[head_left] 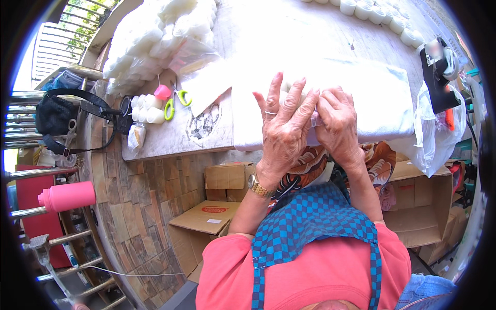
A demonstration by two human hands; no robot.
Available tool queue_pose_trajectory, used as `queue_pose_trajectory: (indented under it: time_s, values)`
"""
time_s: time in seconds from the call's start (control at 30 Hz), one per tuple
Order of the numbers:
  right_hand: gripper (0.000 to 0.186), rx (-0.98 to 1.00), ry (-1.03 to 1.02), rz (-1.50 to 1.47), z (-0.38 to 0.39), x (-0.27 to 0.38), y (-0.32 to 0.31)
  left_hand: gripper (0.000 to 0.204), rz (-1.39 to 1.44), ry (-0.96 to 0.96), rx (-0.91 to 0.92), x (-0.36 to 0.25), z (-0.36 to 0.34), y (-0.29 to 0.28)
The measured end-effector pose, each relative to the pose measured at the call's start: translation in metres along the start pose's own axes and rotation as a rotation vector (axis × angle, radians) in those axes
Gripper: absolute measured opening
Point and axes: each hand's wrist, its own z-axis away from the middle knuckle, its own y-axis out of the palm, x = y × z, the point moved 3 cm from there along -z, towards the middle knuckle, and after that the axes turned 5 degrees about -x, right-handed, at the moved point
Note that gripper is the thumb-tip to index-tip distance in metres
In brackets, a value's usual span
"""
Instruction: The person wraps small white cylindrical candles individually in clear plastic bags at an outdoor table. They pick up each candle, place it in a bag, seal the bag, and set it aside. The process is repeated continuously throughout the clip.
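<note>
Both my hands are over a white towel (385,106) at the table's near edge. My left hand (285,129), with a ring and a gold-coloured watch (260,186), has its fingers stretched out and spread over pale whitish things, washed out by glare. Close beside it, my right hand (338,121) is closed, its fingers curled and pressed together at a small clear, film-like bit (315,120). What that hand grips is hidden by its fingers.
Left on the table lie green-handled scissors (169,110), a pink piece (163,92), small white cylinders (148,110) and a big bagged heap of them (147,39). More white cylinders (380,15) line the far side. A black device (436,77) and plastic bag (428,134) are right; cardboard boxes (206,214) stand below.
</note>
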Motion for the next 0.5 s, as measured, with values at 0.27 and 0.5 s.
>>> queue_pose_trajectory:
  time_s: [0.27,0.5]
  values:
    - [0.011,-0.065,0.054,0.038,0.002,0.008,0.012,0.030,0.032,-0.038,-0.042,0.000,-0.003,-0.001]
    - [0.020,0.085,0.088,0.090,0.000,-0.001,-0.015,0.052,0.116,-0.039,-0.064,-0.003,-0.004,-0.017]
